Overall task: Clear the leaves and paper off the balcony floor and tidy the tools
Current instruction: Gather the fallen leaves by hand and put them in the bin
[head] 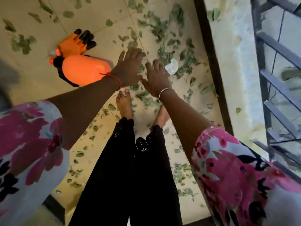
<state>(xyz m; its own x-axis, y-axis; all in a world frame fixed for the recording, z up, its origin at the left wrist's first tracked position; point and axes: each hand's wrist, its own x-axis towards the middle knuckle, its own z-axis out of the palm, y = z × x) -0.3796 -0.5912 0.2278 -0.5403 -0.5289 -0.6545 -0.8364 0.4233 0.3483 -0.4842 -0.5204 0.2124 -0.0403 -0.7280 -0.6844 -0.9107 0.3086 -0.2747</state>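
l hand, r hand: fingers spread, empty; sprayer (prob.) half hidden

View straight down at a balcony floor. Leaves lie scattered across most of it, thickest ahead and to the right. A crumpled paper sits among them, just right of the right hand. The left hand reaches out close beside the right one, both above the floor and in front of two bare feet. To the left of the left hand a spray bottle lies on its side, with a glove just beyond it. Along the right edge of the floor runs a raised ledge, with a railing on its far side.
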